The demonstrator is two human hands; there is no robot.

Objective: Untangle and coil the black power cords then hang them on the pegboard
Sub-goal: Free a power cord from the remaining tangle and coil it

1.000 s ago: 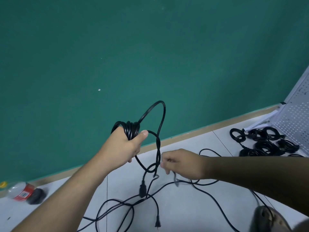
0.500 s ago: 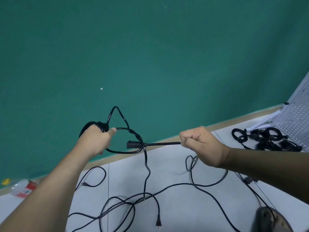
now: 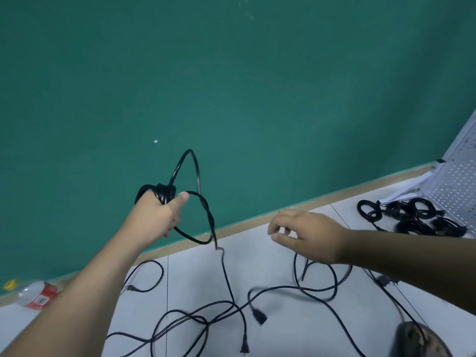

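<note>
My left hand (image 3: 157,215) grips a partly wound coil of black power cord (image 3: 161,193) held up before the green wall; two loose loops stick out above and to the right of the fist. From there the cord drops to the tangle of black cords (image 3: 206,320) on the white floor. My right hand (image 3: 306,235) hovers to the right with loosely curled fingers and holds nothing. A connector end (image 3: 258,316) lies blurred on the floor below it. Several coiled cords (image 3: 412,215) lie by the white pegboard (image 3: 458,184) at the far right.
A plastic bottle (image 3: 34,295) with a red label and yellow cap lies at the wall's foot on the left. A two-pin plug (image 3: 244,347) lies near the bottom edge. A dark shoe (image 3: 419,341) shows at bottom right.
My right hand has let go of the cord it was pulling taut, and the connector end has dropped to the floor. My left hand moved right with its coil.
</note>
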